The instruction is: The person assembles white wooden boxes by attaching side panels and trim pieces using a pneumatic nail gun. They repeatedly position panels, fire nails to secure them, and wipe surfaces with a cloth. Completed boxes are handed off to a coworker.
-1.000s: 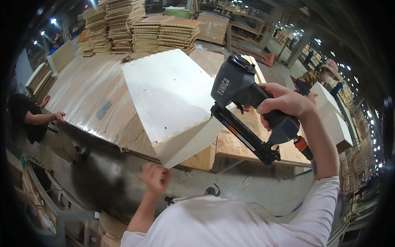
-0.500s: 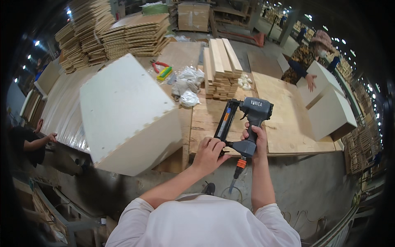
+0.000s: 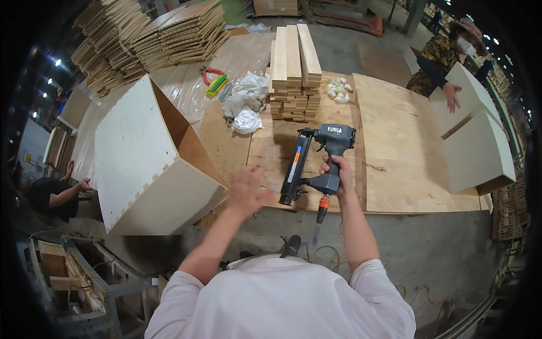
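Observation:
My right hand (image 3: 341, 175) is wrapped round the handle of a black pneumatic nail gun (image 3: 337, 135), held above the table's near edge. An orange hose fitting (image 3: 323, 202) hangs below its grip. My left hand (image 3: 245, 192) is in the air between the gun and a large white wooden box (image 3: 135, 169). It is blurred, empty, with its fingers apart, close to the box's lower right corner but apart from the gun. The box stands tilted in the view on the left, and its brown inside (image 3: 178, 127) shows at the open side.
Stacked wooden slats (image 3: 293, 73) stand mid-table beside small white pieces (image 3: 339, 90). Crumpled white plastic (image 3: 247, 101), red-handled pliers (image 3: 212, 72) and a yellow-green item (image 3: 216, 85) lie left of them. At right, a person (image 3: 446, 62) touches white boxes (image 3: 477, 147). Another person's arms (image 3: 70, 189) reach in at left.
My left hand has let go of the nail gun's magazine and moved left toward the box. The box has turned, showing its open side. My right hand still grips the gun.

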Action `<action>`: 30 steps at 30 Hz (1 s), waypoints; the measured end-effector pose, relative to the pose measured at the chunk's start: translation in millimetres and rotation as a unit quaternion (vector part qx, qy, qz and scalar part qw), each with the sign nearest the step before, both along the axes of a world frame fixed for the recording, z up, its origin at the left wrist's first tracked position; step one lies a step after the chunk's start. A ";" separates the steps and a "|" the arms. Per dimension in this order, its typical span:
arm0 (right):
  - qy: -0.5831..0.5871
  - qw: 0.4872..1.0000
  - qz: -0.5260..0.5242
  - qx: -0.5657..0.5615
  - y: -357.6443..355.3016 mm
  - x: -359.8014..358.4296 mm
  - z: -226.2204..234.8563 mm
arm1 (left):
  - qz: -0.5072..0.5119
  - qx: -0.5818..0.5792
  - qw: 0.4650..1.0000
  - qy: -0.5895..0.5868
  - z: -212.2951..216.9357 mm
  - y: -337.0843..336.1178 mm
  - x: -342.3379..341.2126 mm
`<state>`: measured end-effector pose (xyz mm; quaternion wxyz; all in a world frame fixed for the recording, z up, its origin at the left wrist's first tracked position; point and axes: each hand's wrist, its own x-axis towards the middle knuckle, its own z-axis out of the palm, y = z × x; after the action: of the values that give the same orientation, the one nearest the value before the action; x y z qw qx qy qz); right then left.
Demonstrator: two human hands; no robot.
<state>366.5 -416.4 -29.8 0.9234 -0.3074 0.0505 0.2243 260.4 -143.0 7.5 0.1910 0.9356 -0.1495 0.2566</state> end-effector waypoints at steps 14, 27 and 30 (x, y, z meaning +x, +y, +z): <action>-0.013 0.997 -0.045 -0.068 -9.6 17.5 -67.6 | 0.014 0.233 0.966 0.112 -30.8 117.8 -18.7; 0.038 0.998 0.018 0.052 9.4 -16.6 -27.9 | -0.182 -0.035 0.983 -0.022 -29.4 -58.7 -8.9; 0.054 0.996 0.054 0.036 6.4 -13.0 -10.3 | -0.121 -0.053 0.991 -0.024 -22.5 -57.4 -17.4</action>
<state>353.6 -410.0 -40.1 0.9164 -0.2637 0.0751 0.2916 243.0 -200.4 -15.0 0.2664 0.8929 -0.2522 0.2612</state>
